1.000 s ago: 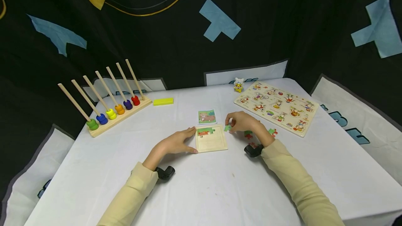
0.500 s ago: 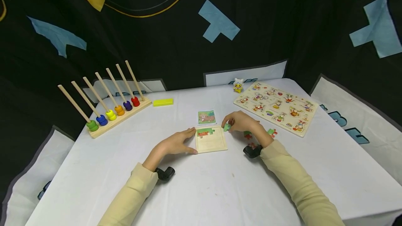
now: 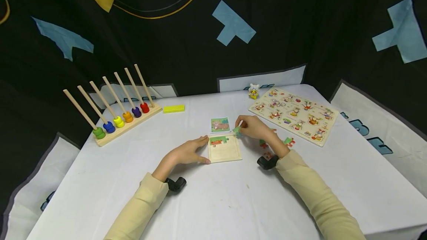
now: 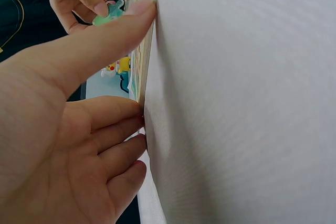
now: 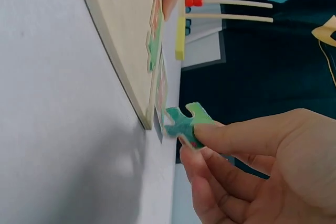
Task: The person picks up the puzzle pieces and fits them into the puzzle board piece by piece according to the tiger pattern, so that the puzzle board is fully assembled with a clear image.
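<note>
My right hand point(image 3: 255, 127) pinches a green jigsaw piece point(image 5: 186, 124) between thumb and fingers, raised close over the upper right corner of a small wooden puzzle tray point(image 3: 225, 153). Joined green and orange pieces point(image 3: 218, 140) lie in the tray's upper left part; bare wood shows below them. With spread thumb and fingers, my left hand point(image 3: 187, 152) touches the tray's left side, the thumb at its lower corner and the fingertips at the upper one. Just behind the tray lies a picture card point(image 3: 220, 125) with an animal on green.
Loose jigsaw pieces point(image 3: 288, 142) lie under and beside the right forearm. A large wooden picture board point(image 3: 293, 112) and a small figurine point(image 3: 253, 91) are at back right. At back left stand a peg rack point(image 3: 128, 123) with coloured rings and a yellow block point(image 3: 174, 109).
My right hand has lifted the green jigsaw piece from the table beside the tray and moved it slightly left, toward the tray's upper right corner. The left hand stays at the tray.
</note>
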`<state>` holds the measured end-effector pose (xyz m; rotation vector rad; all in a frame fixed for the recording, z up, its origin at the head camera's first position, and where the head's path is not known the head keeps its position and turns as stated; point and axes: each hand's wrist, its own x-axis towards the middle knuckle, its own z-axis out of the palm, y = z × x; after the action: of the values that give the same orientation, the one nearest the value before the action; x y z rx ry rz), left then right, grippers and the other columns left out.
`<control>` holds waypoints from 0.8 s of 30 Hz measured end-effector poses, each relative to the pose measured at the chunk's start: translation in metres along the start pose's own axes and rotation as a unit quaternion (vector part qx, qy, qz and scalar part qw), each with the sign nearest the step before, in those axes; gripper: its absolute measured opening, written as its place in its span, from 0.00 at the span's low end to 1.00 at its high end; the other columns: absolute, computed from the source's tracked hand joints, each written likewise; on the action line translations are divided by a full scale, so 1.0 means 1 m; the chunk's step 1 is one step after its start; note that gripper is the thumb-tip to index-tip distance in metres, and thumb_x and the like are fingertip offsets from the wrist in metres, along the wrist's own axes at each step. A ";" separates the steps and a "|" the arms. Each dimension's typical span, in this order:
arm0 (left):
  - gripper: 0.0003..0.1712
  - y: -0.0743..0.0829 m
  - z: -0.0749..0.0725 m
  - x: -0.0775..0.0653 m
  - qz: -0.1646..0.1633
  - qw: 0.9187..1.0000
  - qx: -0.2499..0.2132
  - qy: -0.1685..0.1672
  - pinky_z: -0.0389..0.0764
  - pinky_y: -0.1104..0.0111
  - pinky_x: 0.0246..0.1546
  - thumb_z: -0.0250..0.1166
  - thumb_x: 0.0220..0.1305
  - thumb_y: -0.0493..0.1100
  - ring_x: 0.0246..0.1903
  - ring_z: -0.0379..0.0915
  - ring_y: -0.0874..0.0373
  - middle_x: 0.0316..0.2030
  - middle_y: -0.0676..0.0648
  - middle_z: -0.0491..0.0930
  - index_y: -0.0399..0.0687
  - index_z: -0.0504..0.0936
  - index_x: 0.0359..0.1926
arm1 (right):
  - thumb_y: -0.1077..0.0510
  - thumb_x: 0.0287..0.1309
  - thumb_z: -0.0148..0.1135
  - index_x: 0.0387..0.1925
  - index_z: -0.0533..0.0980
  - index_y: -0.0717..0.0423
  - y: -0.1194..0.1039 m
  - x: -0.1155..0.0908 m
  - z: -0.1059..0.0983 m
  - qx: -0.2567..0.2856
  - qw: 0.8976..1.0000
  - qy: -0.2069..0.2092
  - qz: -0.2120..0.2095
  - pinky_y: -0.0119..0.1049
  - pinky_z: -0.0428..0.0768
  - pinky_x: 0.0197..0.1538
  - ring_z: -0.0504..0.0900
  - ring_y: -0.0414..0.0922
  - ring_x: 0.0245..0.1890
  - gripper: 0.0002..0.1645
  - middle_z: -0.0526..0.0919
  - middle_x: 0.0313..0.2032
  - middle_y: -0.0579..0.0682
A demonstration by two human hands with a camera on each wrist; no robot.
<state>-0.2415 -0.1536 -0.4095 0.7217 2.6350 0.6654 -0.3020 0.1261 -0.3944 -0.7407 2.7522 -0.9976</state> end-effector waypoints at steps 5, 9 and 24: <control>0.54 0.001 0.000 0.000 0.005 1.000 -0.001 0.001 0.50 0.55 0.70 0.72 0.55 0.54 0.72 0.43 0.45 0.73 0.38 0.50 0.33 0.55 0.72 | 0.66 0.57 0.65 0.44 0.77 0.58 -0.003 0.001 0.006 0.013 1.000 -0.017 -0.017 0.37 0.79 0.37 0.80 0.45 0.33 0.12 0.82 0.34 0.52; 0.54 0.000 0.000 0.000 0.009 1.000 -0.003 0.002 0.51 0.54 0.70 0.71 0.55 0.55 0.72 0.44 0.44 0.73 0.37 0.50 0.32 0.55 0.72 | 0.65 0.58 0.65 0.47 0.79 0.58 -0.004 0.001 0.011 0.016 0.999 -0.034 -0.036 0.38 0.80 0.40 0.81 0.47 0.37 0.13 0.81 0.36 0.52; 0.54 0.000 0.000 -0.001 0.011 1.000 -0.005 0.005 0.51 0.54 0.70 0.72 0.55 0.55 0.72 0.45 0.44 0.72 0.37 0.51 0.31 0.55 0.71 | 0.60 0.57 0.69 0.45 0.81 0.59 -0.003 0.004 0.025 0.033 0.999 -0.025 -0.009 0.32 0.74 0.29 0.76 0.43 0.30 0.14 0.81 0.33 0.50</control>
<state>-0.2410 -0.1538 -0.4088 0.7475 2.6350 0.6901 -0.2979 0.1082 -0.4116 -0.7702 2.6616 -1.0519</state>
